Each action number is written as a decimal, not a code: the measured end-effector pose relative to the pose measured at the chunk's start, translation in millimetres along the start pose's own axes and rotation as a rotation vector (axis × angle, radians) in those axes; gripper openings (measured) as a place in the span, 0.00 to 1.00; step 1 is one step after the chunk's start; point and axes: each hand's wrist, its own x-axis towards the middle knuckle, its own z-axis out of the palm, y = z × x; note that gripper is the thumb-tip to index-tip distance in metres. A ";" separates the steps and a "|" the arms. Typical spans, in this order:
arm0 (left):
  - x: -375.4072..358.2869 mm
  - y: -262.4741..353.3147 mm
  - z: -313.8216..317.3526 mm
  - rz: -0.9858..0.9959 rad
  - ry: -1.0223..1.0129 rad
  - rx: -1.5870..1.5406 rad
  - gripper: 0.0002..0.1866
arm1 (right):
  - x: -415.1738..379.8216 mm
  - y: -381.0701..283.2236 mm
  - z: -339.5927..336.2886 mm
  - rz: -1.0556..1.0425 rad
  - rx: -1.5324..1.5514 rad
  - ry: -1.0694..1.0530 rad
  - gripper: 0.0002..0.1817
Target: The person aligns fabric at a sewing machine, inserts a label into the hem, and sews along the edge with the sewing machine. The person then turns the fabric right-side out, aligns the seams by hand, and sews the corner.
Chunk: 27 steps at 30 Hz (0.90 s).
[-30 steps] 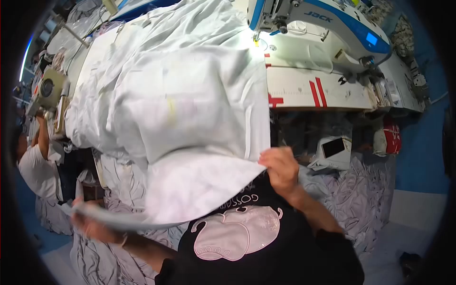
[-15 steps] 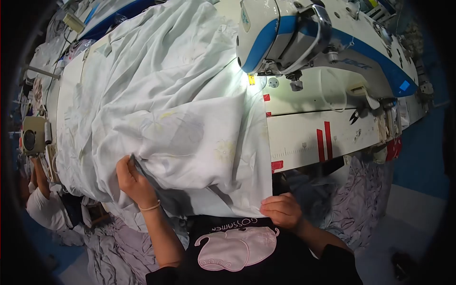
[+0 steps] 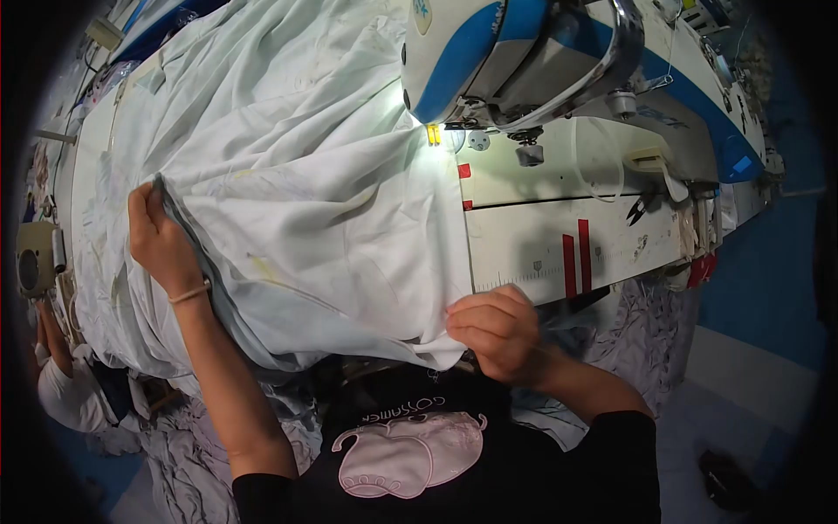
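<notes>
A cluttered workroom around me, with a co-worker (image 3: 74, 384) off to my left.
On the pale tabletop (image 3: 628, 249) to my right, two parallel strips of red tape (image 3: 584, 256) stand by a printed ruler scale (image 3: 517, 280), with small black snips (image 3: 642, 208) near them. Below the table edge lies a heap of crumpled greyish-lilac cloth (image 3: 642, 327); a second heap (image 3: 192, 463) sits at my lower left. The co-worker, in a white top (image 3: 70, 393), raises an arm near a beige device (image 3: 35, 234) with a round dark face. Far right, a dark object (image 3: 727, 480) I cannot make out lies on the floor (image 3: 668, 472).
</notes>
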 end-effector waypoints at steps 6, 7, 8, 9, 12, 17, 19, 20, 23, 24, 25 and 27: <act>32.1 -16.7 35.3 0.065 0.018 0.024 0.05 | 31.5 20.2 -2.5 -0.027 -0.070 -0.015 0.09; 36.3 -20.5 42.7 0.093 0.024 0.017 0.05 | 36.5 24.0 -2.3 -0.036 -0.068 -0.001 0.09; 40.5 -23.7 49.5 0.097 0.012 0.018 0.04 | 40.5 29.2 -2.6 -0.054 -0.061 -0.008 0.10; 43.7 -27.0 56.4 0.101 0.017 0.020 0.04 | 44.4 33.8 -2.8 -0.059 -0.060 -0.004 0.10; 54.2 -36.2 75.3 0.120 -0.020 -0.007 0.02 | 54.8 47.0 -2.6 -0.069 -0.052 0.017 0.10; 80.2 -49.4 101.9 0.161 -0.024 0.012 0.03 | 75.0 66.7 -2.5 -0.090 -0.071 0.051 0.10; 92.6 -56.4 113.7 0.187 -0.051 0.026 0.04 | 84.9 69.2 -6.2 -0.040 -0.119 -0.004 0.10; 99.0 -59.1 119.5 0.191 -0.039 0.019 0.04 | 88.7 70.7 -6.4 -0.049 -0.129 0.003 0.10; 118.2 -68.0 136.1 0.242 -0.028 0.001 0.04 | 97.8 72.9 -5.6 0.015 -0.144 0.028 0.10; 122.9 -72.3 139.4 0.213 -0.055 0.015 0.05 | 99.2 72.1 -4.5 0.009 -0.167 0.067 0.10; 126.6 -73.5 140.0 0.184 -0.082 0.029 0.05 | 100.0 70.6 -3.5 0.002 -0.190 0.108 0.10; 135.7 -88.3 138.0 0.133 -0.095 -0.046 0.06 | 98.7 68.1 0.2 -0.006 -0.201 0.133 0.10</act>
